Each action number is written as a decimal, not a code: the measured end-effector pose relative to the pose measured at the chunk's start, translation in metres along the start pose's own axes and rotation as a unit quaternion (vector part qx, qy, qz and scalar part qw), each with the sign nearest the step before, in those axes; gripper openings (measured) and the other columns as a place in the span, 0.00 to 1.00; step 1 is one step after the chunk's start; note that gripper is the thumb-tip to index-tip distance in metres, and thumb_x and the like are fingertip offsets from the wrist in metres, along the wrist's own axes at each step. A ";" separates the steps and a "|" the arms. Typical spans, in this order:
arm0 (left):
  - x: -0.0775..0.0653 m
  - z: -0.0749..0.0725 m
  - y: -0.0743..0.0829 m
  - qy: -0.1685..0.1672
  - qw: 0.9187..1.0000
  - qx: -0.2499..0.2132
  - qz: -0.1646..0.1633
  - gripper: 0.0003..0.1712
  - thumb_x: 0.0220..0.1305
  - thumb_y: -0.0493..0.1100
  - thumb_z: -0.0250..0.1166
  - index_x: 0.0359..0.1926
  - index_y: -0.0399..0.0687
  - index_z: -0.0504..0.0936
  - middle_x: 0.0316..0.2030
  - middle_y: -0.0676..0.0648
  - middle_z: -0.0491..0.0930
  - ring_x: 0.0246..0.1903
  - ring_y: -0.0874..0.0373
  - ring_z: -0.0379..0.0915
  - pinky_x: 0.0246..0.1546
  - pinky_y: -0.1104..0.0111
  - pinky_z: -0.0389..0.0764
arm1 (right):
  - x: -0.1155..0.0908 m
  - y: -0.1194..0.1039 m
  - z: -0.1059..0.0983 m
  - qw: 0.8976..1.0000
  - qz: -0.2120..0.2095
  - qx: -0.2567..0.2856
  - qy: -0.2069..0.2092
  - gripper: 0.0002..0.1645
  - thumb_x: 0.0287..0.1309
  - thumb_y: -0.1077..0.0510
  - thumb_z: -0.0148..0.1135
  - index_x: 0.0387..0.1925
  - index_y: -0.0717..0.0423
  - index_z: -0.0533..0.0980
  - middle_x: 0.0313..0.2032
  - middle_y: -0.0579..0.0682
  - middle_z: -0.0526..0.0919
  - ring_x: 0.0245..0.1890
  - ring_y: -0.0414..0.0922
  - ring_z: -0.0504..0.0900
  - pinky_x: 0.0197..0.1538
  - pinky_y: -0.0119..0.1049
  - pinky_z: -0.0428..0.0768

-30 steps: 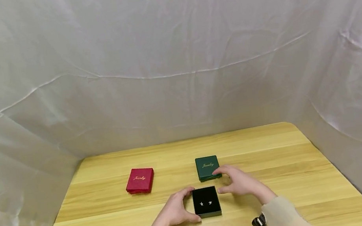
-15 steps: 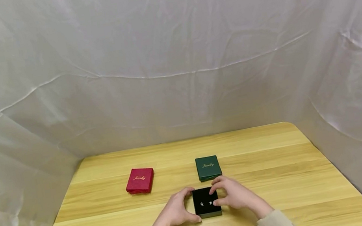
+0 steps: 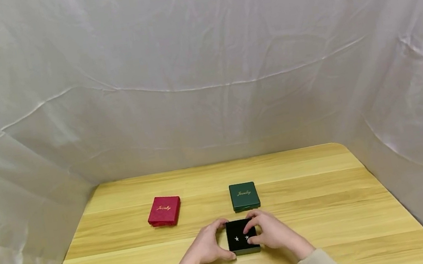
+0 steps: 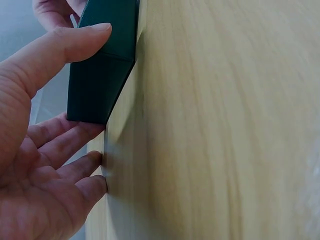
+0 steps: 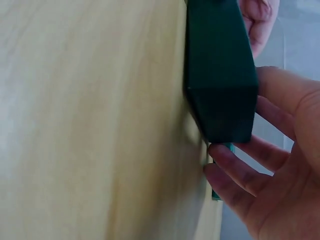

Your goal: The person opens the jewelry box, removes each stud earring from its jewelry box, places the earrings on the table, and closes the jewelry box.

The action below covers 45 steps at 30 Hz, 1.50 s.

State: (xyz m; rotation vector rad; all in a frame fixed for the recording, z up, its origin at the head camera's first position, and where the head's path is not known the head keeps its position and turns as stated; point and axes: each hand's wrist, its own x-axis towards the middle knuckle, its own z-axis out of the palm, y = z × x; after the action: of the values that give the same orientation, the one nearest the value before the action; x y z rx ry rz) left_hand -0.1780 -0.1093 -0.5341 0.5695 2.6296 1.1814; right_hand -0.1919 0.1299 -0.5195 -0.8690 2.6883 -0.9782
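A dark green jewelry box base (image 3: 233,228) with a black insert stands lidless on the table. Two small silver star-shaped earrings, a left earring (image 3: 236,239) and a right earring (image 3: 247,237), sit side by side on the insert. My left hand (image 3: 206,246) holds the box by its left side, thumb at the near corner and fingers at the far one. My right hand (image 3: 270,233) reaches over the box's right edge. Its thumb and index fingertips are spread slightly apart around the right earring. In the right wrist view, the box wall (image 5: 220,55) hides these fingertips.
Behind the open box lies a closed green jewelry box (image 3: 244,195) with gold lettering. A closed red jewelry box (image 3: 164,210) lies farther left. The wooden table (image 3: 325,206) is bordered by grey-white cloth (image 3: 209,118) at the back and sides.
My right hand has moved left from beside the box to over its insert, its thumb and index finger coming to the right earring. The left hand keeps its hold.
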 end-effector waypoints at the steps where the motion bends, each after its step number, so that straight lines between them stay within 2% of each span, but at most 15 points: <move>1: 0.000 0.000 0.000 0.000 1.000 -0.001 0.000 0.52 0.33 0.48 0.83 0.63 0.44 0.72 0.56 0.43 0.78 0.57 0.47 0.72 0.60 0.50 0.70 | 0.000 0.000 0.001 1.000 -0.001 0.000 0.002 0.08 0.51 0.57 0.74 0.36 0.50 0.85 0.57 0.60 0.73 0.56 0.61 0.73 0.58 0.60 0.71; 9: 0.001 0.002 -0.002 -0.003 1.000 -0.005 -0.002 0.51 0.33 0.48 0.84 0.62 0.46 0.72 0.55 0.45 0.78 0.56 0.49 0.72 0.59 0.50 0.71 | 0.000 0.000 0.005 1.000 -0.006 -0.010 0.022 0.06 0.50 0.59 0.75 0.31 0.46 0.84 0.54 0.57 0.75 0.52 0.56 0.75 0.55 0.56 0.74; 15: 0.000 0.002 -0.002 -0.003 1.000 -0.006 -0.001 0.51 0.33 0.48 0.84 0.63 0.45 0.72 0.56 0.44 0.78 0.57 0.49 0.71 0.60 0.50 0.70 | 0.000 0.003 0.007 0.999 0.004 0.012 0.030 0.05 0.49 0.59 0.75 0.29 0.46 0.86 0.54 0.57 0.76 0.52 0.57 0.75 0.56 0.56 0.73; 21: 0.000 0.000 0.000 -0.005 1.000 -0.012 -0.006 0.52 0.34 0.48 0.83 0.64 0.45 0.71 0.57 0.43 0.77 0.58 0.47 0.70 0.60 0.50 0.70 | 0.001 0.008 0.007 0.999 0.018 0.031 0.024 0.05 0.50 0.58 0.75 0.28 0.44 0.86 0.55 0.58 0.76 0.54 0.59 0.75 0.57 0.58 0.72; 27: 0.001 0.000 0.001 -0.007 1.000 -0.008 -0.002 0.50 0.35 0.48 0.83 0.63 0.47 0.72 0.57 0.44 0.77 0.58 0.48 0.70 0.60 0.50 0.70 | 0.003 0.009 0.007 0.999 0.019 0.029 0.025 0.05 0.51 0.58 0.74 0.26 0.44 0.85 0.53 0.57 0.77 0.54 0.58 0.75 0.57 0.58 0.72; 34: 0.000 0.000 0.001 -0.008 1.000 -0.008 0.003 0.50 0.36 0.47 0.83 0.63 0.46 0.71 0.58 0.44 0.76 0.59 0.47 0.70 0.60 0.50 0.70 | 0.004 0.008 0.007 0.999 0.021 0.027 0.021 0.05 0.52 0.59 0.74 0.25 0.46 0.85 0.53 0.56 0.77 0.54 0.57 0.75 0.57 0.58 0.72; 45: -0.001 -0.001 0.002 -0.010 1.000 -0.013 0.008 0.49 0.36 0.47 0.83 0.63 0.47 0.71 0.57 0.43 0.76 0.58 0.47 0.70 0.60 0.50 0.70 | 0.006 0.004 0.005 0.999 0.033 0.038 0.006 0.12 0.51 0.62 0.73 0.21 0.44 0.80 0.52 0.54 0.77 0.54 0.56 0.75 0.58 0.57 0.71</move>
State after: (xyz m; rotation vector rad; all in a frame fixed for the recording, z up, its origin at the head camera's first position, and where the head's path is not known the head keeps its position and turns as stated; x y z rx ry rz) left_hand -0.1769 -0.1092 -0.5325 0.5944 2.5948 1.2054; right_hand -0.1975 0.1262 -0.5254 -0.7563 2.6516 -1.0655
